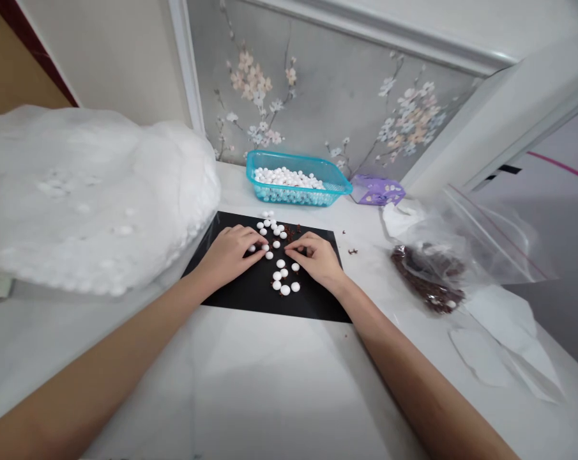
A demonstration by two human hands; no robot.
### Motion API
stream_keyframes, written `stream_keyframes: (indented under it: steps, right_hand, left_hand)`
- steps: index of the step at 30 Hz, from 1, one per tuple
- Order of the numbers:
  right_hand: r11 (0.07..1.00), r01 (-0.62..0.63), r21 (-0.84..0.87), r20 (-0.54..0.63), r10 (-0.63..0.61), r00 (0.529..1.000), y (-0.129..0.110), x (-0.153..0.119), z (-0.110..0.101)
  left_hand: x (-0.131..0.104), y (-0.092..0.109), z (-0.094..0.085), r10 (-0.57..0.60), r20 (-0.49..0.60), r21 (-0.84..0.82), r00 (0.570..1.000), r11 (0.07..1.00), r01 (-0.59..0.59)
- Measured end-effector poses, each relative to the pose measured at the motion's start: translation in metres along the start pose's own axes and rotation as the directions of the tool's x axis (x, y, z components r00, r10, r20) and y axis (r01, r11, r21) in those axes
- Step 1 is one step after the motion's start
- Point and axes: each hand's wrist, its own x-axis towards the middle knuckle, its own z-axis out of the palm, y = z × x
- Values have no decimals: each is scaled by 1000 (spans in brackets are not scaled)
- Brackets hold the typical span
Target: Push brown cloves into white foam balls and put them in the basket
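My left hand (pixel 230 257) rests over the left part of a black mat (pixel 250 297), thumb and fingers closed around a small white ball (pixel 266 248). Opposite it, my right hand (pixel 317 259) is pinched at the fingertips; whatever is between them is too small to make out. Several white balls (pixel 276 285) lie on the mat in front of and between the hands, some with brown bits under them. Beyond the right fingertips sits a little heap of reddish-brown star-shaped pieces (pixel 289 232).
A blue basket (pixel 336 185) of white balls stands by the wall, beside a purple container (pixel 379 190). At left bulges a big white plastic bag (pixel 101 191). On the right lie a clear bag of brown pieces (pixel 427 275) and white paper scraps (pixel 509 332).
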Motion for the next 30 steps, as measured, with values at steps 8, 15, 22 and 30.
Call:
stream_keyframes:
  steps: [8,15,22,30]
  right_hand:
    - [904,-109,414,56,94,994,-14,-6,-4]
    - [827,-170,536,183,83,980,-21,-9,-1]
    - [857,-140,495,217,35,976,-19,-8,-1]
    - [889,-126,440,223,28,974,-18,-9,0]
  left_hand:
    - [-2,11,-1,-162,-62,-306,985,942,136]
    - [-3,17,0,-121,-38,-359,992,928,100]
    - [-4,17,6,-91,-39,-410,995,910,67]
    - [-7,18,8,26,-130,-292,991,954,-64]
